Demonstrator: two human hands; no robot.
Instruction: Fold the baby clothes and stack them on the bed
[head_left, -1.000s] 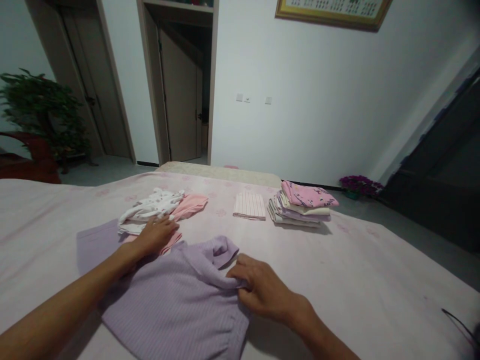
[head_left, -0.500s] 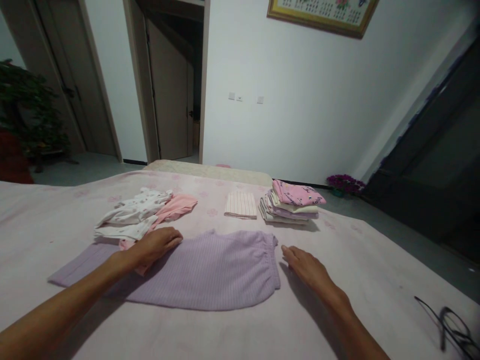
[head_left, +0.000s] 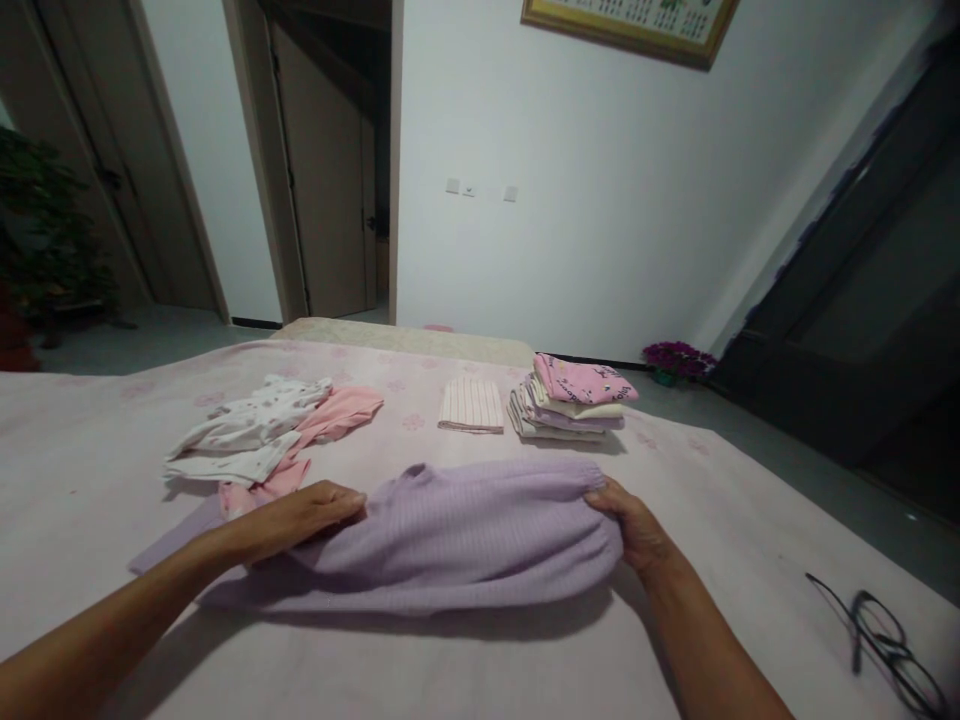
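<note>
Light purple ribbed pants [head_left: 457, 535] stretch across the bed in front of me, their waistband end raised off the sheet. My right hand [head_left: 634, 525] is closed on that gathered waistband, thumb on top. Over the legs, my left hand [head_left: 322, 510] pinches the upper edge, its fingers partly hidden by the cloth. Just behind my left hand lies a loose heap: a white patterned garment [head_left: 247, 430] and a salmon-pink garment [head_left: 341, 415], which partly covers the far end of the pants.
A folded striped cloth [head_left: 471, 406] lies beyond the pants, beside a stack of folded clothes [head_left: 574, 400] topped with pink. Black-framed eyeglasses [head_left: 877, 640] rest on the bed [head_left: 720, 560] at the right. Purple flowers [head_left: 679, 360] stand on the floor behind.
My right hand has gone from beside the pants to gripping the waistband, lifting it and pulling it rightward. My left hand has closed on the cloth, which was lying flat.
</note>
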